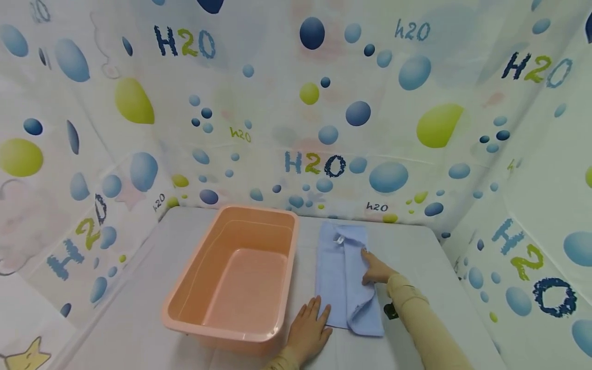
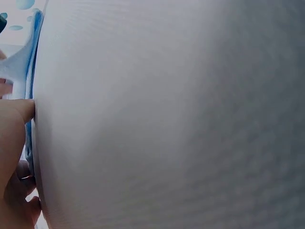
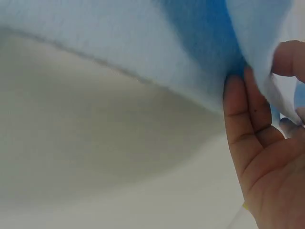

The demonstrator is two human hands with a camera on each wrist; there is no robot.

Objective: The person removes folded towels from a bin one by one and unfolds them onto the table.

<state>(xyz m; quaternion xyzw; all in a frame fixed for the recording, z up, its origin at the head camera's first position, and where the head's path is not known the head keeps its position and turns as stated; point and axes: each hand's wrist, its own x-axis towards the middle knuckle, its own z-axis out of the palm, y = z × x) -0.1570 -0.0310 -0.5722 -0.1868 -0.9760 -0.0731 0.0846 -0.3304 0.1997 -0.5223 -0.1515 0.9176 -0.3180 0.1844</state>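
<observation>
A light-blue towel (image 1: 330, 288) lies lengthwise on the table, its right side folded over in a strip toward the middle. A small white tag (image 1: 339, 239) shows near its far end. My right hand (image 1: 376, 270) is at the folded strip's right edge; in the right wrist view, the thumb and fingers (image 3: 237, 107) pinch the cloth, which lifts at the fold. My left hand (image 1: 309, 331) rests on the table with straight, spread fingers, touching the towel's near left corner. In the left wrist view only part of that hand (image 2: 12, 138) shows, beside the towel's edge (image 2: 32, 62).
Left of the towel stands a large peach plastic basin (image 1: 250, 293), with nothing visible inside. A small dark object (image 1: 390, 311) sits under the right forearm. The white table (image 1: 139, 318) is enclosed by patterned curtains (image 1: 259, 103) at the back and sides.
</observation>
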